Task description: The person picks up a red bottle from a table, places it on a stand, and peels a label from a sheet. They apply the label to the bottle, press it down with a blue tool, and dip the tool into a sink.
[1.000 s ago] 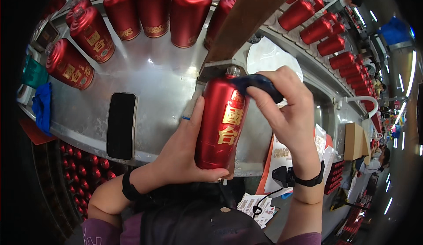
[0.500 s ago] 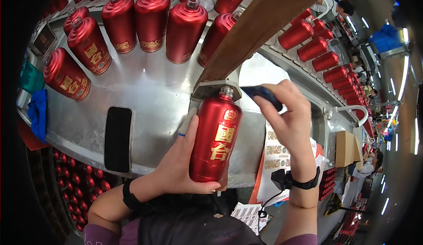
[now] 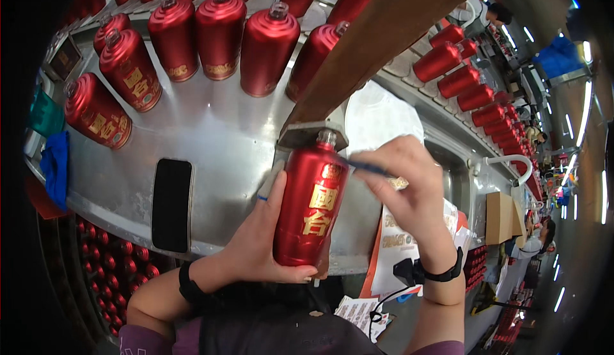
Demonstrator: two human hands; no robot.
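Your left hand (image 3: 256, 230), the nearer 1, curls wide around the lower left side of the red bottle (image 3: 310, 208), thumb by its base. The bottle's long axis runs away from you, neck leaning slightly right beside the metal bracket (image 3: 295, 136). Your right hand (image 3: 409, 185), off to its right, pinches a dark blue tool (image 3: 371, 167); I cannot tell whether that touches the bottle's shoulder. Farther off are standing bottles (image 3: 270, 54).

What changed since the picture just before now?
The right hand moved down and closer to the shiny red bottle, turning its flat, dark blue tool edge-on. Nothing was let go. The left hand still holds the bottle; the black, rectangular phone stayed put.
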